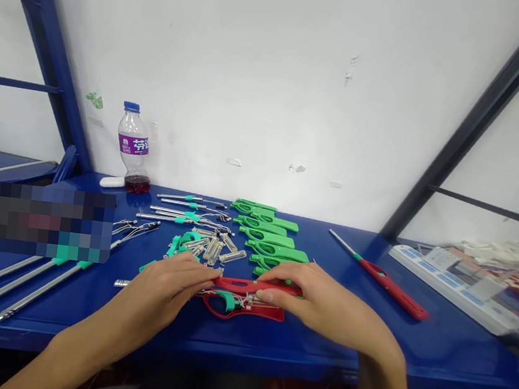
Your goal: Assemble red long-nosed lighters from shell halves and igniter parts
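Near the front edge, a gas lighter is in two halves: an upper red shell half (233, 284) is held over a lower red shell half (270, 314) on the table. Between them show a teal trigger (229, 302), thin white wires and a clear part. The lighter's metal tube (121, 283) sticks out left, partly behind my left hand (179, 282). That hand is closed, fingertips pinching the shell's left end. My right hand (316, 298) pinches the upper half's right end between thumb and fingers. Both palms cover part of the work.
Behind lie green shell halves (276, 251), clear fuel tanks (214, 250), teal triggers (183, 242) and metal tubes with wires (167, 218). An assembled red lighter (389, 287) and a power strip (455, 288) are on the right. A bottle (133, 149) stands back left.
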Tool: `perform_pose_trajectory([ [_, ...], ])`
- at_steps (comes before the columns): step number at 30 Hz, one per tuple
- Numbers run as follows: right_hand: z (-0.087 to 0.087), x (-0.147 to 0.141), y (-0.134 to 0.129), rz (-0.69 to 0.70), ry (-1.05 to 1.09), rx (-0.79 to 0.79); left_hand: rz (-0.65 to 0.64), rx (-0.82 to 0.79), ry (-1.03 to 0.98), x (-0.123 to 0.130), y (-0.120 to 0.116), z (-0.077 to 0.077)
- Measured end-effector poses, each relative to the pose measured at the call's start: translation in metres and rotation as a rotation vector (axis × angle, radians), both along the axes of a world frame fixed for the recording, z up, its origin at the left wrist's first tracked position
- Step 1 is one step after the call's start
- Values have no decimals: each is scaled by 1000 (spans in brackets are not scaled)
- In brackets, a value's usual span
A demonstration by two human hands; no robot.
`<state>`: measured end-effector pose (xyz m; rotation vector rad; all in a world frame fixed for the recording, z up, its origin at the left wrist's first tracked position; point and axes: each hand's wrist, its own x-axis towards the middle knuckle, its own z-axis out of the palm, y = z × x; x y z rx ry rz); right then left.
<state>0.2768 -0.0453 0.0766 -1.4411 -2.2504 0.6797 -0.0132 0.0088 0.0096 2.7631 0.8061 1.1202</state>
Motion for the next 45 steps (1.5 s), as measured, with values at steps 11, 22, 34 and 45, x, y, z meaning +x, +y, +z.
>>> perform_pose_trajectory([
  [11, -1, -1, 3, 25, -8, -80, -45, -77, 94, -2, 4, -6],
  [22, -7, 3, 1, -59, -91, -63, -24, -116, 104, -3, 7, -11],
  [34, -18, -11, 10, -71, -160, -98, 29, -208, 178, -10, 10, -7],
  [45, -21, -8, 12, -48, -161, -89, 48, -202, 194, -11, 7, -1],
])
